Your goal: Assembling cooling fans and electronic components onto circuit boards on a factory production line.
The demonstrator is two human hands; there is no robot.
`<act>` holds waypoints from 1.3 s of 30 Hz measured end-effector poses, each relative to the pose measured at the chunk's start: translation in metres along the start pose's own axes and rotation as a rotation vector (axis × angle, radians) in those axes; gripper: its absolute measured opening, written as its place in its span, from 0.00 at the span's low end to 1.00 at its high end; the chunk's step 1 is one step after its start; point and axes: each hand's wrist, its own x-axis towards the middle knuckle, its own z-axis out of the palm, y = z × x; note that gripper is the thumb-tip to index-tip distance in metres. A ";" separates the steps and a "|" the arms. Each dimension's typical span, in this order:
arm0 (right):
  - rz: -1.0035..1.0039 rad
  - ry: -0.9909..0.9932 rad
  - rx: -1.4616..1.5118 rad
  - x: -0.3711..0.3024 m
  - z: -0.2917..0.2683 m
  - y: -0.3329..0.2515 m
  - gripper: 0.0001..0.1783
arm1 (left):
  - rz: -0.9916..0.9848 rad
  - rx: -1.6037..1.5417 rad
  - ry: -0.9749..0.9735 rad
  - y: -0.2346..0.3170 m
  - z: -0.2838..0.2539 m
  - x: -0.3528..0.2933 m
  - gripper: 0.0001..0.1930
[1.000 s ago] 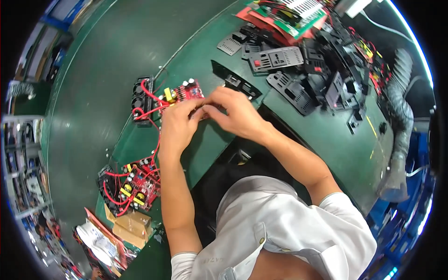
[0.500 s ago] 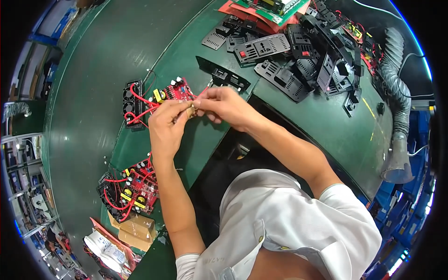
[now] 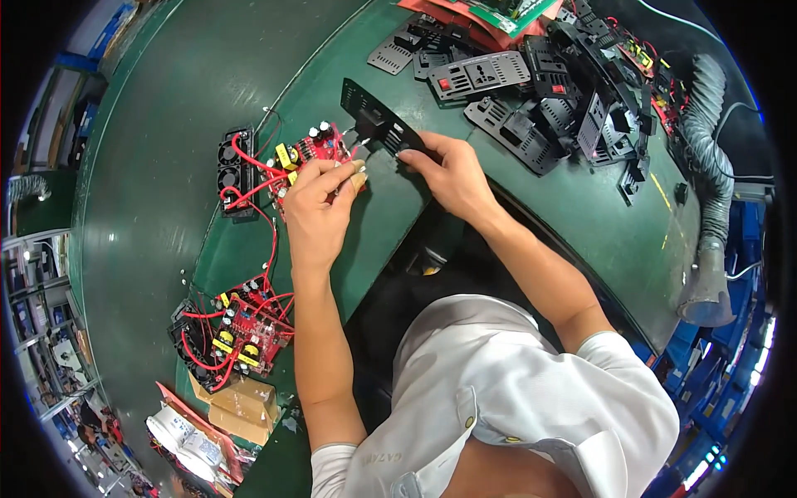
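Note:
My right hand (image 3: 452,176) grips the near end of a black slotted panel (image 3: 374,112), thumb on one face and fingers behind it. The panel stands on edge, tilted, with a socket block on its inner side. My left hand (image 3: 320,199) is closed in a pinch beside it; whatever sits between thumb and fingertips is too small to make out. Just beyond that hand lies a red circuit board (image 3: 320,143) with yellow transformers and capacitors. Thick red wires join it to a black twin-fan plate (image 3: 237,174). Thin leads run between board and panel.
Another red board with wires (image 3: 249,332) lies at the lower left, above a brown cardboard box (image 3: 241,407). Several black panels (image 3: 515,137) are heaped at the far right, next to a green board (image 3: 515,15) on red sheets. A grey flexible duct (image 3: 706,149) stands at right.
My right hand has left my left fingertips, moved right and taken hold of the black panel, which is now raised and tilted. My left hand has shifted slightly right and stays pinched.

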 end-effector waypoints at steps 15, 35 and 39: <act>-0.231 0.083 0.047 -0.013 0.033 -0.010 0.14 | -0.028 0.031 0.007 -0.006 0.008 -0.003 0.10; -0.673 0.263 -0.233 -0.010 0.033 0.008 0.15 | 0.025 -0.047 0.010 0.008 0.009 -0.011 0.18; -0.532 0.177 -0.316 0.000 0.016 0.010 0.14 | -0.061 -0.059 -0.076 0.004 -0.010 -0.005 0.16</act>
